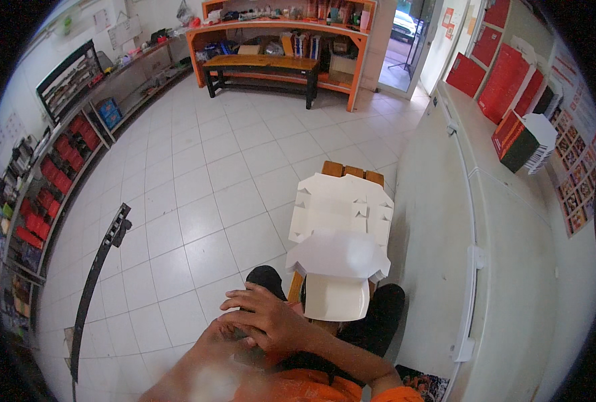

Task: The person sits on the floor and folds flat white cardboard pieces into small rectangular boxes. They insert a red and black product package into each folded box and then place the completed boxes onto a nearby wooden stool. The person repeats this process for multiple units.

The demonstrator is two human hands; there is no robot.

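My hands meet over my lap, left of the small wooden bench. My right hand lies across my left hand, its fingers stretched out and slightly apart. The left hand's fingers are mostly covered, so their pose is unclear. No object shows in either hand. Just to the right, a partly folded white cardboard box rests at the near end of the bench, with its flap raised. Behind it, flat white cardboard blanks with cut slots lie on the slatted bench.
A long white chest freezer stands close on my right, carrying red boxes. Shelves with red packages line the left wall. An orange shelf unit and a dark-legged bench stand at the back. A black strap-like strip rises at left.
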